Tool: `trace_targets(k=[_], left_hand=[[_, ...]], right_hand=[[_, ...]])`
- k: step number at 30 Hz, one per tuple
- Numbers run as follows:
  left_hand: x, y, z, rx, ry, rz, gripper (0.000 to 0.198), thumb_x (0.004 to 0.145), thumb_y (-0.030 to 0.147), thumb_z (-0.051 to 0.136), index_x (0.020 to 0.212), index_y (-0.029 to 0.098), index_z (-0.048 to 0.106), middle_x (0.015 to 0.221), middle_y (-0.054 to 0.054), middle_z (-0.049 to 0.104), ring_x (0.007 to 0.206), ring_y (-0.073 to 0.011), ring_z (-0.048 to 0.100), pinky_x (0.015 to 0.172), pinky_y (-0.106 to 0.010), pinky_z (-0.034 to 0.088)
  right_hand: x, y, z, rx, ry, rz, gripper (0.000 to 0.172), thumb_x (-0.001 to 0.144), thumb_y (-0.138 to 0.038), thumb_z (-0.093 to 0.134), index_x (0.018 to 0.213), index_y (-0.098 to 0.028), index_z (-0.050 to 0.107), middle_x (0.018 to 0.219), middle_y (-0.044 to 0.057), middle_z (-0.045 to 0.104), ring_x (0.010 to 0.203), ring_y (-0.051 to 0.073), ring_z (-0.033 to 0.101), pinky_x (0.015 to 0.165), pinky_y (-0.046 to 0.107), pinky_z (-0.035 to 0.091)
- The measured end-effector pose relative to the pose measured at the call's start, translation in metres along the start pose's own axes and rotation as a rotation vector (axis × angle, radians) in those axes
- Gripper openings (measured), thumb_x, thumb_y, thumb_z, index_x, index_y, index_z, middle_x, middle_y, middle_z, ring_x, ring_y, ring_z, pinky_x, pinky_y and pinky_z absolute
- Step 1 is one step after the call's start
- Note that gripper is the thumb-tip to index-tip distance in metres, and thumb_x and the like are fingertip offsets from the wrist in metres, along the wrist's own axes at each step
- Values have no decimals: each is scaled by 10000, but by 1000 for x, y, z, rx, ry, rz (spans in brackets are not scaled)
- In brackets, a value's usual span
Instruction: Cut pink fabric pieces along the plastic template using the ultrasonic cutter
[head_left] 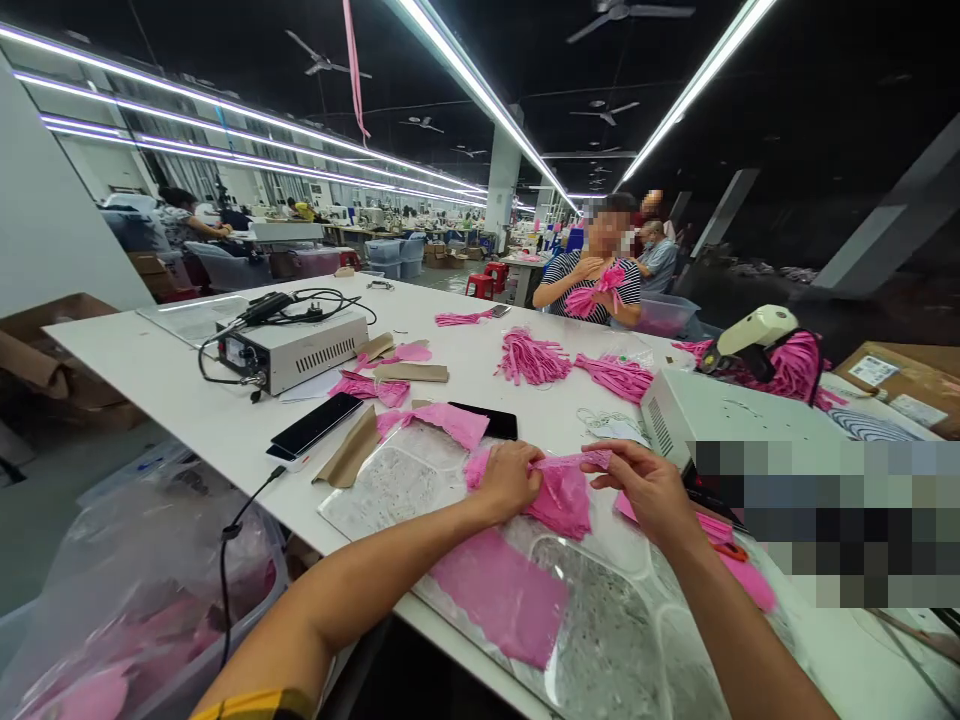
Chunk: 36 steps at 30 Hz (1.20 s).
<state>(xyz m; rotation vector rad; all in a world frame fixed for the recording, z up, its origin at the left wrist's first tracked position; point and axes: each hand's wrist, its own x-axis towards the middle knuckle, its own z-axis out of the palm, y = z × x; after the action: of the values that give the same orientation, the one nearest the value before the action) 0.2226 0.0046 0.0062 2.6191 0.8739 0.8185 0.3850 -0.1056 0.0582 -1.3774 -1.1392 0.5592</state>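
Note:
My left hand is closed on a crumpled pink fabric piece lying on a clear plastic sheet at the table's near edge. My right hand pinches the top edge of the same pink piece, fingers curled around it. A flat pink piece lies just below my left forearm. Another pink piece rests a little beyond my left hand.
On the white table stand a grey power unit, two phones, cardboard strips, pink tassel bundles and a white machine. A person in a striped top sits across. A plastic-lined bin is at lower left.

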Motion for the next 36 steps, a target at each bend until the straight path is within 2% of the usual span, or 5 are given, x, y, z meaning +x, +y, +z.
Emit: trace_targets(k=[7,15,25,30,36], left_hand=[[-17,30,0,-5,-112,469,234,878,100,527,1041,184,673,960,-90,673,934,-236,599,874,-430,442],[-63,56,-1,-46,-376,983,145,877,105,491,915,179,609,826,-50,633,795,-185,568,940,-385,410],[-59,64,-5,-61,-491,878,348,944,348,538,1249,184,574,1341,-132,576,1235,-297,530,1063,-466,368],[-52,68,-1,-78,-498,806,202,963,271,531,1103,193,654,1179,-81,665,1057,-221,628,982,-371,440],[16,81,31,-38,-445,665,201,951,126,492,989,147,689,1022,-81,693,947,-196,650,874,-327,506]], right_hand=[[-78,22,-85,-87,190,61,202,721,-380,637,649,-196,680,939,119,735,828,244,681,680,360,551],[-171,38,-110,-333,62,163,140,608,-148,513,501,-199,589,895,77,705,757,212,648,596,297,476],[-181,23,-103,-710,-90,59,147,816,-141,507,728,-236,578,755,-10,600,619,128,560,576,250,460],[-177,40,-111,-662,173,68,154,841,-274,522,724,-230,611,733,6,613,533,122,529,501,245,458],[-130,54,-111,-719,352,37,238,849,-368,506,831,-218,689,855,52,683,647,161,616,617,292,515]])
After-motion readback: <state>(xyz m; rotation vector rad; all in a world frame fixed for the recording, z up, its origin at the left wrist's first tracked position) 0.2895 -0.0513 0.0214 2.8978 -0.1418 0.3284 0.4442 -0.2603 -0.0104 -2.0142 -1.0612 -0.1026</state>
